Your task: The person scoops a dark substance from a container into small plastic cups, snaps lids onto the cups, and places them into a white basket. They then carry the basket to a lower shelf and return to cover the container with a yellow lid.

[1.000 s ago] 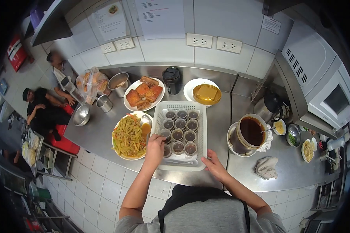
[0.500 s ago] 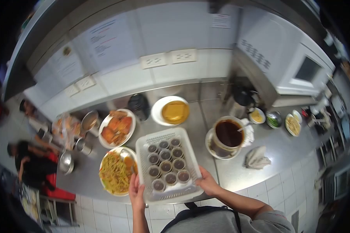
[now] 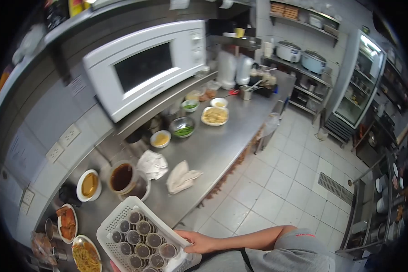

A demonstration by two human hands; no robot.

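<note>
A white plastic basket (image 3: pixel 170 233) full of small lidded cups of dark sauce (image 3: pixel 143 250) is held in front of me, tilted in view. My right hand (image 3: pixel 197 241) is closed on its right rim. Of my left hand (image 3: pixel 114 266), only a bit shows at the lower left side of the basket; most of it is hidden. Just beyond the basket stands a tub of dark brown liquid (image 3: pixel 122 177). Left of it lie a plate with a yellow-brown block (image 3: pixel 89 184), a plate of orange-red food (image 3: pixel 67 223) and a plate of noodles (image 3: pixel 86 256).
A crumpled cloth (image 3: pixel 182 177) and white paper (image 3: pixel 152 164) lie on the steel counter (image 3: pixel 217 152). Bowls of chopped food (image 3: pixel 184 127) stand under a microwave (image 3: pixel 145 63). Tiled floor (image 3: pixel 276 181) runs right toward a glass-door fridge (image 3: pixel 356 84) and a shelf rack (image 3: pixel 371 208).
My view has swung right, bringing the microwave, fridge and floor into sight. The basket stays in my hands, now lower and farther left in view, with my left hand mostly hidden.
</note>
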